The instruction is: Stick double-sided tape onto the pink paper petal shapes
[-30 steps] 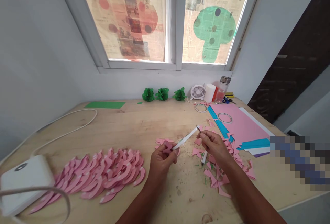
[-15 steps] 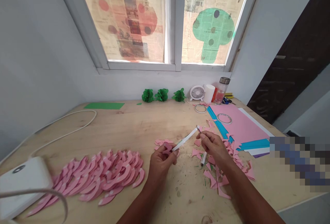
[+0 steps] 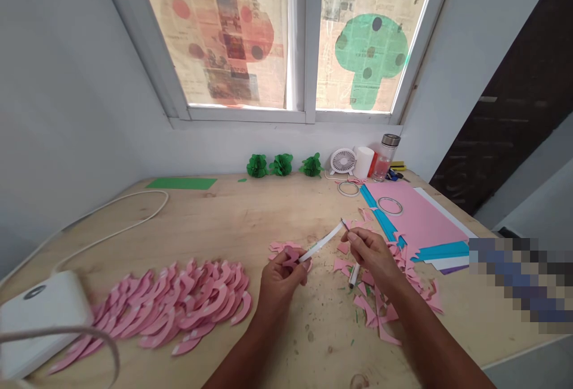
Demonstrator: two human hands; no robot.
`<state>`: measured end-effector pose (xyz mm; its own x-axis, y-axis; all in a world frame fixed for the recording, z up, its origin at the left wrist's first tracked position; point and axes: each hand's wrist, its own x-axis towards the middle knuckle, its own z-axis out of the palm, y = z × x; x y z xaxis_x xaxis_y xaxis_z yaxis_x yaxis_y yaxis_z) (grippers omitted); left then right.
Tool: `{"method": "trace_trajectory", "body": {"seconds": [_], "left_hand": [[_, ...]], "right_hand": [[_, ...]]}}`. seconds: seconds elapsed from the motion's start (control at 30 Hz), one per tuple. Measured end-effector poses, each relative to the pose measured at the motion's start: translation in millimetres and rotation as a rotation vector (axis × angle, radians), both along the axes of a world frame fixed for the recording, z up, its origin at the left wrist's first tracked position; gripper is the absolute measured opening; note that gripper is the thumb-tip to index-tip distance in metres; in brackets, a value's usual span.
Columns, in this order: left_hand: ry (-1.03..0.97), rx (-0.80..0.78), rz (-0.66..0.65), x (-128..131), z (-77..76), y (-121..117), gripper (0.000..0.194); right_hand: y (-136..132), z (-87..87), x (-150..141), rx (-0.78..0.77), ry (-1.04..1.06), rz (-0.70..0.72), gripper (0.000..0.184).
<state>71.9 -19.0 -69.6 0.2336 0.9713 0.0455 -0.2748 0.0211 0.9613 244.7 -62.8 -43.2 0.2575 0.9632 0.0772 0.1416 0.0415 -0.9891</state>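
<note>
My left hand point(image 3: 282, 278) is closed, pinching a small pink paper piece point(image 3: 292, 253) between thumb and fingers. A narrow white strip point(image 3: 322, 244) slants up and right from that piece. Its far end meets the tip of a thin, dark, pointed tool point(image 3: 344, 224) pinched in my right hand point(image 3: 371, 255); the rest of the tool is hidden by the fingers. Below the right hand is a white, pen-like stick point(image 3: 354, 275) with a dark end; whether the hand touches it I cannot tell. Curved pink paper pieces point(image 3: 197, 302) lie heaped left of my left hand.
Pink scraps point(image 3: 373, 308) are scattered under my right forearm. Coloured sheets point(image 3: 425, 213) bear a tape ring point(image 3: 390, 206); another ring point(image 3: 348, 188) lies nearby. Green paper balls point(image 3: 281, 164), a fan point(image 3: 343, 161) and a bottle point(image 3: 385, 159) line the wall. A white box point(image 3: 45, 323) with a cable sits left.
Both hands keep nearly the same pose, with the strip still stretched between them. The view shifts very slightly; nothing is taken up or let go.
</note>
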Motion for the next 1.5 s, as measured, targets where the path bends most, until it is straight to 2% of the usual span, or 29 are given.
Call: {"method": "trace_trajectory", "body": {"seconds": [0.37,0.63,0.73,0.8,1.0,1.2,1.33,1.5], "left_hand": [[0.002,-0.013,-0.062,-1.1,2.9,-1.8,0.013],[0.063,-0.048,-0.202,-3.7,8.2,-4.6,0.016],[0.013,-0.081,-0.286,-6.2,6.7,-1.0,0.017],[-0.020,-0.123,-0.290,-8.3,4.4,2.5,0.024],[0.040,-0.121,-0.424,-13.6,2.4,7.9,0.029],[0.035,-0.091,-0.473,-14.3,4.8,5.8,0.041],[0.096,-0.057,-0.444,-14.9,5.8,6.0,0.047],[0.140,-0.056,-0.417,-16.4,8.4,7.8,0.043]], "right_hand": [[0.2,-3.0,3.6,0.020,-0.013,-0.028,0.032],[-3.1,1.9,3.0,0.020,-0.069,0.009,0.032],[-4.5,5.0,0.2,0.010,-0.101,0.030,0.032],[-5.5,6.5,-2.1,0.006,-0.125,0.044,0.032],[-8.8,9.5,-10.5,-0.028,-0.168,0.116,0.031],[-8.1,9.3,-14.8,-0.048,-0.174,0.187,0.032],[-7.0,7.3,-16.3,-0.066,-0.184,0.215,0.033],[-5.5,4.1,-16.7,-0.090,-0.189,0.241,0.034]]}}
